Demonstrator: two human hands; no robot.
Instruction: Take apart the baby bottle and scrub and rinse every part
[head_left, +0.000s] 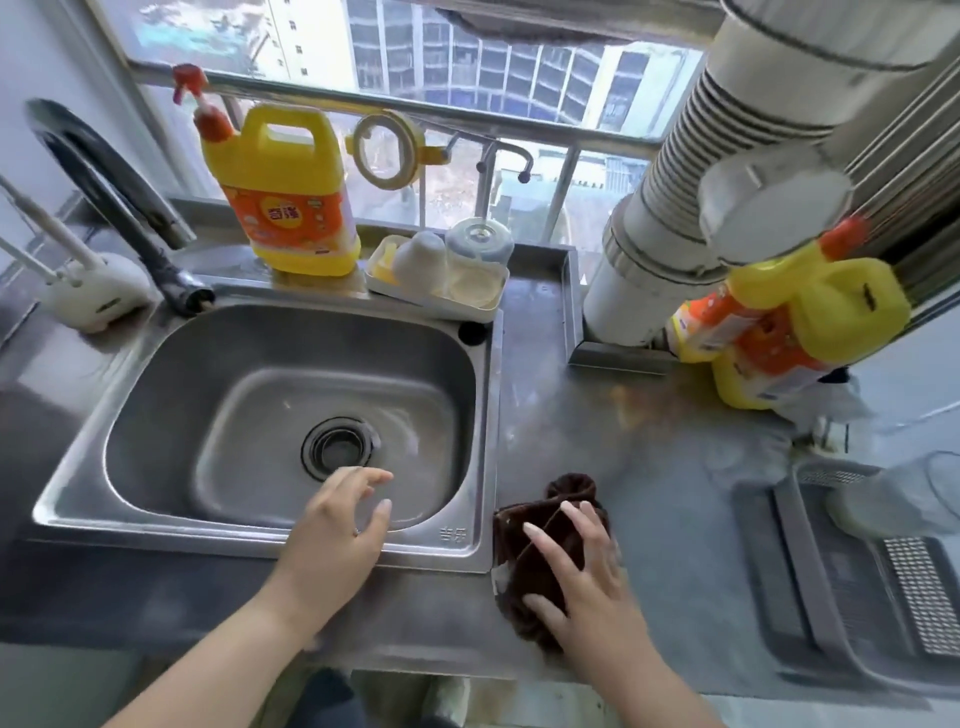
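A small cream tray (415, 299) behind the sink holds the baby bottle parts: a clear bottle body (478, 244) standing upside down, a white cap (418, 257), a yellow piece (384, 265) and a clear ring (472, 288). My left hand (332, 535) hovers over the front rim of the steel sink (156, 364), fingers relaxed and holding nothing. My right hand (576, 566) rests flat, with straight fingers, on a dark brown cloth (524, 530) on the counter to the right of the sink.
A yellow detergent jug (283, 192) stands behind the sink, with the black faucet (130, 208) to its left. More yellow jugs (779, 322) and a wide white pipe (670, 208) stand at the right. A grey drain rack (857, 571) lies at the lower right.
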